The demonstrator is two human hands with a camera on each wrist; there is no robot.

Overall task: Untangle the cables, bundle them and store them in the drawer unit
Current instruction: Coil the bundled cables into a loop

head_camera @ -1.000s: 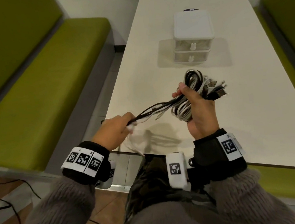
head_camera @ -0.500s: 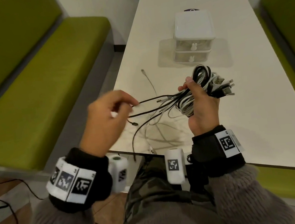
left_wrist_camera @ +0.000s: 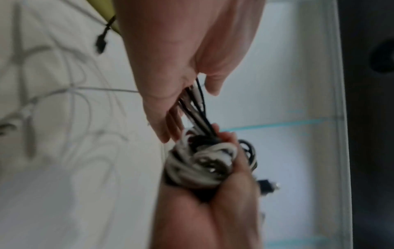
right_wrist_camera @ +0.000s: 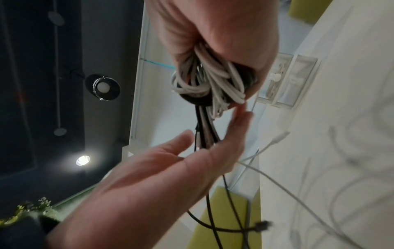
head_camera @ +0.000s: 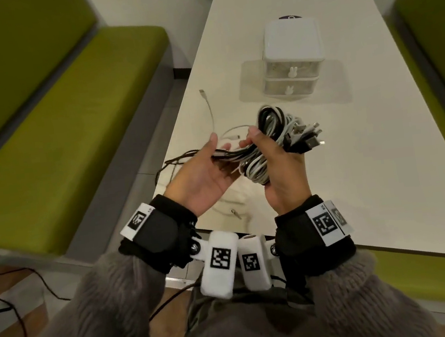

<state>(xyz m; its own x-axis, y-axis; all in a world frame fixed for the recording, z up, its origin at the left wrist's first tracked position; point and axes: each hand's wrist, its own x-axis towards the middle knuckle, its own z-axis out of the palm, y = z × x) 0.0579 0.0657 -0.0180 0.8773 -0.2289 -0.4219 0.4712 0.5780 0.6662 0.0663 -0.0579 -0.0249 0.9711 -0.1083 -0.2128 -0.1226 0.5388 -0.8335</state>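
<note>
Coil of black and white cables point(head_camera: 271, 145) sits clenched in the right hand point(head_camera: 280, 172) above the bench's near edge, its loose tails running leftward across the spread left hand point(head_camera: 202, 176), the nearer one.

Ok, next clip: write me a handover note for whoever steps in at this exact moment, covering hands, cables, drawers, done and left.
Right hand: grips the coiled black and white cable bundle, plugs sticking out to its right.
Left hand: palm up, fingers nearly straight under the loose strands that run out of the bundle.
Loose ends: a white cable lies across the table; black tails hang over the near edge.
Drawer unit: behind the hands, both drawers shut.
Done: most of the length is coiled.
Left: wind in the loose tails, secure the bundle, open a drawer, store it.
</note>
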